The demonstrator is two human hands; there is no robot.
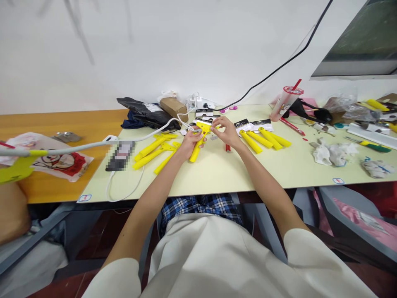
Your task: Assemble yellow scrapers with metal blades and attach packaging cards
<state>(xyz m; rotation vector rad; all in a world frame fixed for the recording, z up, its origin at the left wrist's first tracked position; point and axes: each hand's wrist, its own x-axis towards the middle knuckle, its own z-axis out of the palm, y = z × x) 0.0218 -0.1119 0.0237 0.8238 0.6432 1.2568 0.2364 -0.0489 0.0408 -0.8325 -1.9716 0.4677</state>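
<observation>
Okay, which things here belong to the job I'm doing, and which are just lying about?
Likely part of the job:
yellow tool in your left hand
similar yellow tools on the left
yellow handles on the right
printed cards behind those handles

Probably just lying about:
drink cup with red straw
crumpled tissues
black plastic bag

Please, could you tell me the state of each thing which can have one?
Left hand, closed around scraper
Scraper, held, handle towards person
Right hand, fingertips at scraper's head
Cup, lidded, straw in
Tissues, crumpled
Black bag, crumpled
Power strip, plugs in
Phone, flat, screen unclear
</observation>
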